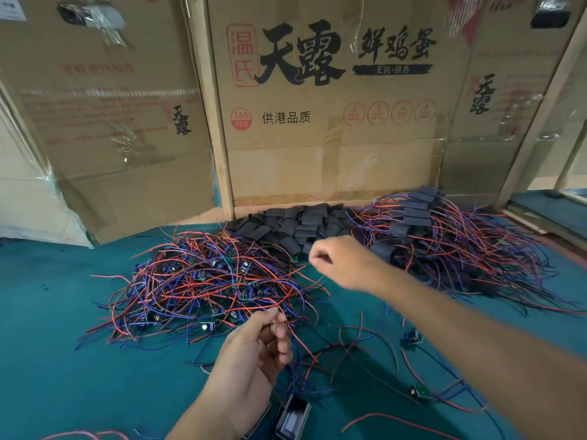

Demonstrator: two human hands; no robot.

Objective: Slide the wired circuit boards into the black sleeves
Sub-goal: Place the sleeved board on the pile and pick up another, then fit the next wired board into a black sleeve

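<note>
A small black box (293,416) is seen at the bottom edge on the green desk (63,344). Red wires (295,336) are pinched by the curled fingers of the left hand (257,350), at the near edge of the tangled heap of wired boards (203,281). The right hand (340,262) is held over the pile of black sleeves (298,227), fingertips pressed together; whether a sleeve is pinched cannot be told. Sleeved boards (444,242) are heaped at right. Behind, "天露", "鲜鸡蛋", "供港品质" and "360 PCS" are printed on a cardboard box (333,138).
</note>
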